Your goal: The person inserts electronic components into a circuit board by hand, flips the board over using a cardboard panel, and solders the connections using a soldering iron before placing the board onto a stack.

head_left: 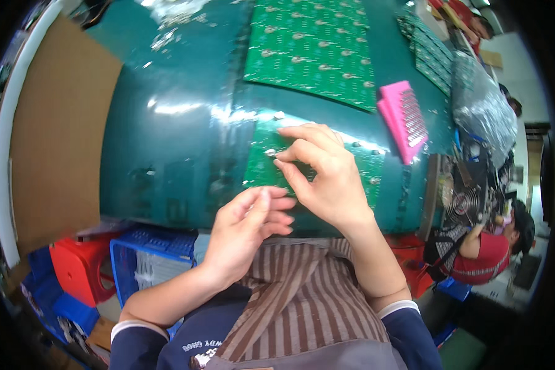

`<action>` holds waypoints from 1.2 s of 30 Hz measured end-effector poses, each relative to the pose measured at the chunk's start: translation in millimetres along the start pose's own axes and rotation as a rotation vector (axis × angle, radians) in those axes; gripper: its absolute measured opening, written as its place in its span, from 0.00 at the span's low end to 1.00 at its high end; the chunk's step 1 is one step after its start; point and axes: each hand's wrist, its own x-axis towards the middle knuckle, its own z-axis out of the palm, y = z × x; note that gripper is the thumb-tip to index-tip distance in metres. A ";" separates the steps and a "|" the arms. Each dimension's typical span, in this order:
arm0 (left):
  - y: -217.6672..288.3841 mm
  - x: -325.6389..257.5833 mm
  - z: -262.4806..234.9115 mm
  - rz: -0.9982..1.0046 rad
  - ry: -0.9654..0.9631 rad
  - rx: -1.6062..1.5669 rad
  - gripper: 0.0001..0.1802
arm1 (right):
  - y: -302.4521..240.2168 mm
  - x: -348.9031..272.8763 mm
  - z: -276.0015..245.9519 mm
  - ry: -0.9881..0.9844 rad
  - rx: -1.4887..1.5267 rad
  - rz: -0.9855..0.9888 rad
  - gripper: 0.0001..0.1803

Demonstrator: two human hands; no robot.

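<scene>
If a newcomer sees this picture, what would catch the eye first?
Probably the bright pink, ridged piece on the green table, to the right of the right hand. Next comes the large green circuit board at top centre, then the brown cardboard panel at left.

- A brown cardboard sheet point(65, 129) at the far left, a white strip point(6, 142) along its outer edge.
- Crumpled, shiny scraps point(172, 11) toward the top left of the green table point(160, 160).
- A red stool point(74, 271) at lower left, and a blue crate point(122, 246) just beside it.
- A clear plastic bag point(488, 102), bulky and creased, on the right.
- A round fan point(462, 205) below the bag.
- Near the fan, a person in a red top point(484, 259) and dark cap point(524, 228).
</scene>
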 end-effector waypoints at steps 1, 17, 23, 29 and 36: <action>-0.3 -0.8 -3.1 0.007 0.016 0.035 0.17 | 2.7 0.6 -5.6 0.006 0.003 0.016 0.06; -5.5 10.7 15.4 -0.017 -0.109 0.126 0.16 | 142.7 -44.8 -101.9 0.453 -0.508 0.368 0.03; -4.5 14.7 20.1 0.017 -0.127 0.162 0.13 | 76.1 -45.9 -82.4 0.465 -0.212 0.508 0.03; -4.5 14.7 22.6 0.075 -0.062 0.126 0.14 | -20.4 -62.3 -28.0 0.217 0.777 0.372 0.10; -7.5 13.5 16.0 0.083 -0.075 0.061 0.14 | -19.6 -67.0 -14.3 0.210 0.856 0.443 0.08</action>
